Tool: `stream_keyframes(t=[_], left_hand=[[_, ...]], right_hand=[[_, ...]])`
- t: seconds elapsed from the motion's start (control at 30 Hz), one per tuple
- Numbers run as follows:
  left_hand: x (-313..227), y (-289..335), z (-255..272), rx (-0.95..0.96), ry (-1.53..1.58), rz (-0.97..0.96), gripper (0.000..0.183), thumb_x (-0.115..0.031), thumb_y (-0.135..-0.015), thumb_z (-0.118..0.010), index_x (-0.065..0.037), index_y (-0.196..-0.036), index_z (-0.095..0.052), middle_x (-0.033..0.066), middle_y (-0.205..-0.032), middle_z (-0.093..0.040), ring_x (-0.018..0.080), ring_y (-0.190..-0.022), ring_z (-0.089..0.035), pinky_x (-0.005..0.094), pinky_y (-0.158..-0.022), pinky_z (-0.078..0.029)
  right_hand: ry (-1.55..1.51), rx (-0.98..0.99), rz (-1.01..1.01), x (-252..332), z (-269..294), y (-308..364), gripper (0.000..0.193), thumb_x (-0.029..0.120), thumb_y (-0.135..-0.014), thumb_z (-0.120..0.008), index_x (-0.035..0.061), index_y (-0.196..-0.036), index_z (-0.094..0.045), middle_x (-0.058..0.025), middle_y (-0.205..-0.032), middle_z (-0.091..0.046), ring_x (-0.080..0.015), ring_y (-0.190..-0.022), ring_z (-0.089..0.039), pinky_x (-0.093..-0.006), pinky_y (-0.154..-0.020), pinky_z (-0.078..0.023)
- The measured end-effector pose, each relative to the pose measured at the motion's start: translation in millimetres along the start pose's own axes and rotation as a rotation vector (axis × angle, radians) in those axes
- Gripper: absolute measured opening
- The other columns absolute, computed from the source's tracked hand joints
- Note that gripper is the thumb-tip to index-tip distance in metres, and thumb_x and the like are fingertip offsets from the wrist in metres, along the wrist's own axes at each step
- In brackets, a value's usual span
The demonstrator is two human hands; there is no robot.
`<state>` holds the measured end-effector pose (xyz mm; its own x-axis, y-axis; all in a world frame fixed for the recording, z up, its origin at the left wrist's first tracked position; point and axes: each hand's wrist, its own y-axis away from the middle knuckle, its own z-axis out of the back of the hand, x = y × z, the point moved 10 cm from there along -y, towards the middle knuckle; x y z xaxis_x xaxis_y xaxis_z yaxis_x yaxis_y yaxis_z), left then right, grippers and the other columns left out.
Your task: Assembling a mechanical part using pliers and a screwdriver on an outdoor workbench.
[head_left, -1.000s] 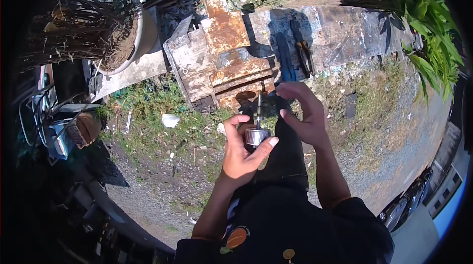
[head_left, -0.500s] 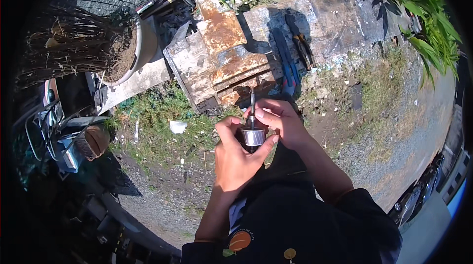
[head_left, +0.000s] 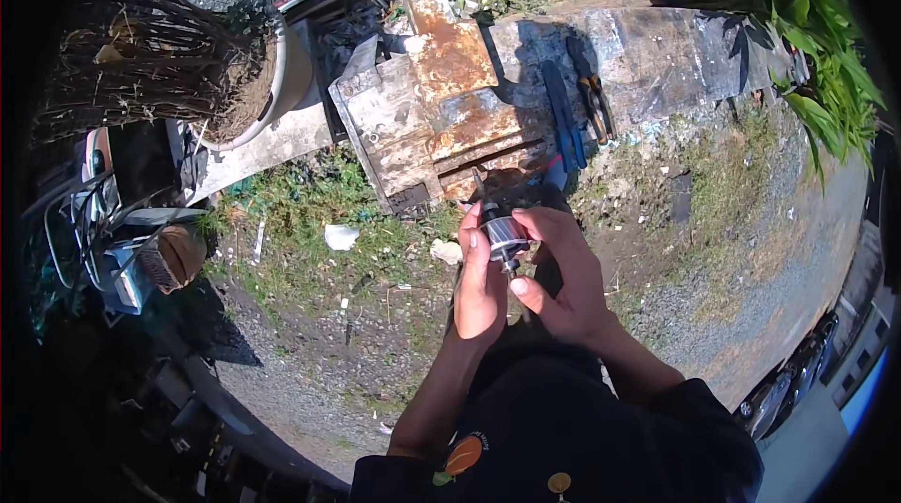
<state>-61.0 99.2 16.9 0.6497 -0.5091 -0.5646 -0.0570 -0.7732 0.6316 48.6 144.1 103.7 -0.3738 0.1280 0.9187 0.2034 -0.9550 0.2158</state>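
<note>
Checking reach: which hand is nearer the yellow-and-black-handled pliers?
Right: the right hand is below the pliers and slightly left in the picture; the left hand is below and farther left.

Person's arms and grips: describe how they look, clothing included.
The left grip and right grip are bare hands, with no gloves. The forearms are uncovered, and no watch or cable shows at the wrists. Dark sleeves stop well short of the wrists. The dark top carries a rounded orange print with a green leaf shape.
</note>
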Motion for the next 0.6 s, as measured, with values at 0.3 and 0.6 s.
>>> stream_keyframes(t=[0.3, 0.6], left_hand=[[-2.2, -5.6, -30.9, 0.08, 0.263, 0.059, 0.055, -0.038, -0.113, -0.047, -0.01, -0.158, -0.033, 0.0115, -0.139, -0.054, 0.0191, -0.116, -0.057, 0.0336, -0.104, -0.042], [-22.7, -12.9, -91.1, 0.361, 0.699, 0.034, 0.052, -0.041, -0.114, -0.044, -0.008, -0.154, -0.043, 0.0082, -0.141, -0.059, 0.018, -0.12, -0.058, 0.0386, -0.107, -0.041]], right_hand=[[-0.08, 0.155, -0.236, 17.9, -3.6, -16.5, 0.075, 0.015, -0.082, -0.08, 0.0035, -0.149, -0.049, -0.0179, -0.14, -0.054, -0.0252, -0.111, -0.061, -0.0347, -0.089, -0.052], [-0.245, -0.218, 0.314, 18.8, 35.2, 2.1, 0.071, 0.009, -0.079, -0.081, 0.0009, -0.144, -0.053, -0.0191, -0.148, -0.053, -0.0296, -0.117, -0.064, -0.04, -0.096, -0.055]])
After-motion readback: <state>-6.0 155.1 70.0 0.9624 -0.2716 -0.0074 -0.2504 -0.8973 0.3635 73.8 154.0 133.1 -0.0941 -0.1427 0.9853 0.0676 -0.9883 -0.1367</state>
